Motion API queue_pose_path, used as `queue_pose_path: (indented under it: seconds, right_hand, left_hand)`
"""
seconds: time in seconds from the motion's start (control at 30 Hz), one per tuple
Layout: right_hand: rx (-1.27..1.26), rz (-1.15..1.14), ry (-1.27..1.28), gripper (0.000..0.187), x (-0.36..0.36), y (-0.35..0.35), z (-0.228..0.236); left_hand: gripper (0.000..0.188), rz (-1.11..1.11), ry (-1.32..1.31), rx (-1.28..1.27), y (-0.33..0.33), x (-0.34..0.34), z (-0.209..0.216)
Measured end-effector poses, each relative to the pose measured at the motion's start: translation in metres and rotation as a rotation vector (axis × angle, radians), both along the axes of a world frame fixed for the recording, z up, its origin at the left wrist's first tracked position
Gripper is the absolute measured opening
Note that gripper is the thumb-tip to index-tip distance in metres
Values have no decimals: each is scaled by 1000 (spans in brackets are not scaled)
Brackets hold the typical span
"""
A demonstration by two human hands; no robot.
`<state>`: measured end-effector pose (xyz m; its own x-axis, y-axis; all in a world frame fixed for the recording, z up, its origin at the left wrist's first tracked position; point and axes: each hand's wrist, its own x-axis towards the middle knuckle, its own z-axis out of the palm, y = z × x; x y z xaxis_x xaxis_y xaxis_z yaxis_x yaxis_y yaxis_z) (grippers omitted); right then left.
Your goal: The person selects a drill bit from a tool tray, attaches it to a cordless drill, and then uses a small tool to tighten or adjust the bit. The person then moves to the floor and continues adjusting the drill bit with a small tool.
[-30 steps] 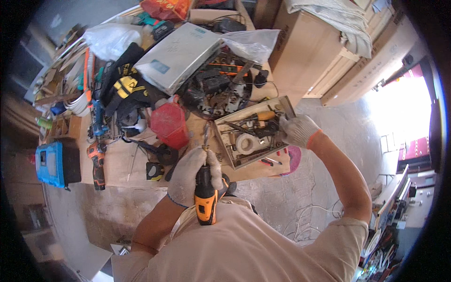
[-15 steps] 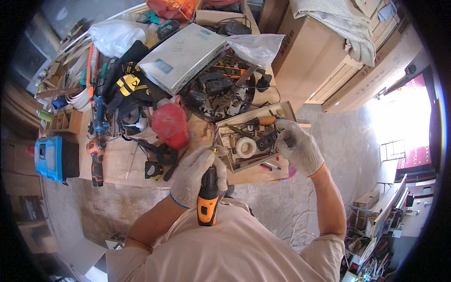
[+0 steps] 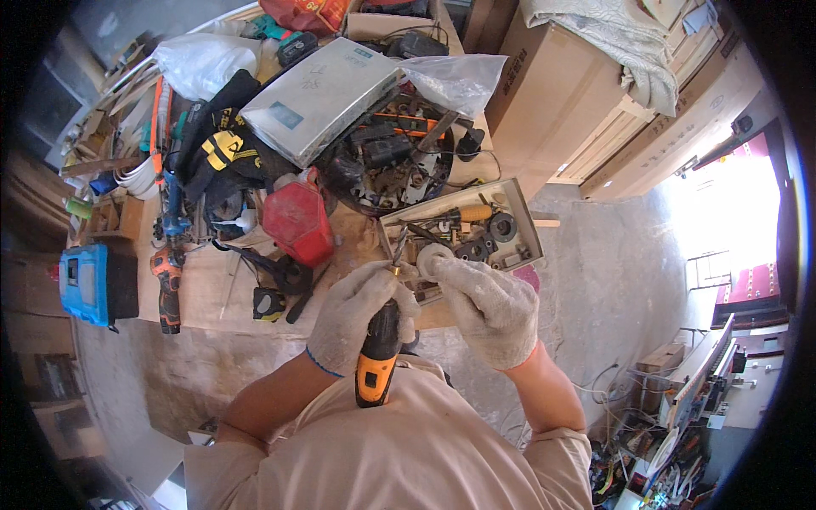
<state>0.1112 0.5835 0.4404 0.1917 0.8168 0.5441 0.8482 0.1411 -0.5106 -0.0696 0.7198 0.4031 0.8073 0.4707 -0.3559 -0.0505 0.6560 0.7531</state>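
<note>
A knitted work glove covers my left hand (image 3: 344,310), which is closed around the front of an orange and black cordless drill (image 3: 375,378) held upright against my shirt. Its drill bit (image 3: 399,246) points away from me. My gloved right hand (image 3: 491,310) has its fingers pinched together just right of the bit; anything between them is too small or hidden to name. Beyond those fingertips a white tape roll (image 3: 433,256) lies in a shallow tray (image 3: 535,238), partly covered by the hand. A yellow-handled screwdriver (image 3: 476,212) and dark metal parts share that tray.
On the wooden table are a red box (image 3: 297,223), a round bin (image 3: 340,191) of hardware, a flat grey box (image 3: 319,98), a tape measure (image 3: 269,304) and another orange drill (image 3: 167,289). A blue toolbox (image 3: 87,285) is at the left; tall cartons (image 3: 552,93) stand back right.
My right hand has moved left and nearer, from the tray's right side to beside the drill bit. My left hand still holds the drill. The view has shifted slightly.
</note>
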Motion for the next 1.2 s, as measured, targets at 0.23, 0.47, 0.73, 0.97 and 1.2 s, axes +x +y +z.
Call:
queue_pose_path:
  seconds: [0.23,0.47,0.73,0.97,1.2]
  right_hand:
    - [35,72,-125,48,5,0,-6]
    - [32,57,-173,53,2,0,-7]
    - [13,28,-212,56,1,0,-20]
    - [-28,140,-302,59,8,-3,-8]
    - [-328,88,-151,45,15,-6,13]
  left_hand:
    - [31,-20,45,8,-3,5,7]
    - [26,-33,58,24,0,5,4]
    - [23,-20,41,-16,1,7,5]
    - [24,-5,81,39,1,8,6]
    - [29,-44,65,102,-1,11,13]
